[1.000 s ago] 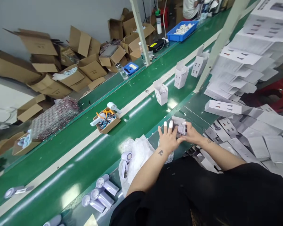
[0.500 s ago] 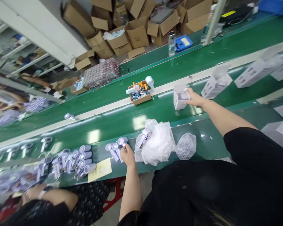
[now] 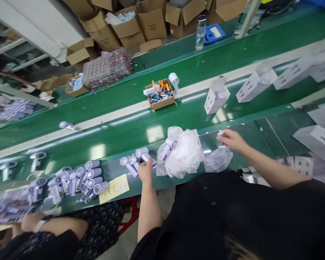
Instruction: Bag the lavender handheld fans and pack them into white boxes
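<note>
My left hand (image 3: 145, 170) is closed on the handle of a light purple handheld fan (image 3: 145, 156) over the near bench. Beside it lie two similar purple fans (image 3: 130, 164). My right hand (image 3: 234, 140) is pinched over the bench, with a small whitish bit at its fingertips that I cannot make out. Just below that hand is a bubble-wrap bag (image 3: 218, 160). Between my hands another purple fan (image 3: 168, 149) rests on a pile of clear plastic bags (image 3: 184, 153). Beyond my right hand, an open white box (image 3: 216, 95) stands on the green belt.
More open white boxes (image 3: 257, 85) stand farther right on the belt. A cardboard tray of small parts (image 3: 161, 97) sits ahead, near a pale fan (image 3: 174, 81). At left are a yellow paper (image 3: 114, 188), many purple fans (image 3: 88, 178) and a co-worker's arm (image 3: 59, 225).
My right hand has let go of the white box and drawn back to the near bench. The box stays on the belt. The bubble-wrap bag has changed shape. My left hand keeps its fan.
</note>
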### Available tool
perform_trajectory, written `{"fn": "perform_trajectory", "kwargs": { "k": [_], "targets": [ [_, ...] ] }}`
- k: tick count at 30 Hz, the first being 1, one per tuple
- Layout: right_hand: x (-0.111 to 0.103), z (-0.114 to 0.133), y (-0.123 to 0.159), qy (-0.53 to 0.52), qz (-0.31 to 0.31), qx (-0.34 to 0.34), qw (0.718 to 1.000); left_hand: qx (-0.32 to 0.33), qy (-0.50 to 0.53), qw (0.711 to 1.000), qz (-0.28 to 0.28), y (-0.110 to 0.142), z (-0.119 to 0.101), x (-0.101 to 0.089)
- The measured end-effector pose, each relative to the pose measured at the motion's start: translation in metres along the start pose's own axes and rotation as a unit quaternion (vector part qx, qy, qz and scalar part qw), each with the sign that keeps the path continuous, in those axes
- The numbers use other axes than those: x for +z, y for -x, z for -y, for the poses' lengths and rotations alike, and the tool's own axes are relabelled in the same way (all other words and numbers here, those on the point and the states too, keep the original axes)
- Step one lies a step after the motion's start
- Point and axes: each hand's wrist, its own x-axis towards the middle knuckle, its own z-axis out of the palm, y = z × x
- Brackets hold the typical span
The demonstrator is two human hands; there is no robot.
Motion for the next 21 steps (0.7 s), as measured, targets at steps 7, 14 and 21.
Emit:
{"fn": "perform_trajectory", "kwargs": {
  "k": [7,14,21],
  "targets": [
    [0.064,0.013,0.036,-0.41,0.202,0.187,0.869,0.14,0.324,0.856,0.378,0.119,-0.1,0.066],
    [-0.052,-0.007,0.05,-0.417,-0.138,0.112,0.891,0.193,0.166,0.848,0.466,0.188,-0.159,0.172],
    [-0.111,-0.055,0.106,-0.379,-0.213,0.125,0.892,0.216,0.013,0.904,0.368,0.211,-0.177,0.243]
  ]
}}
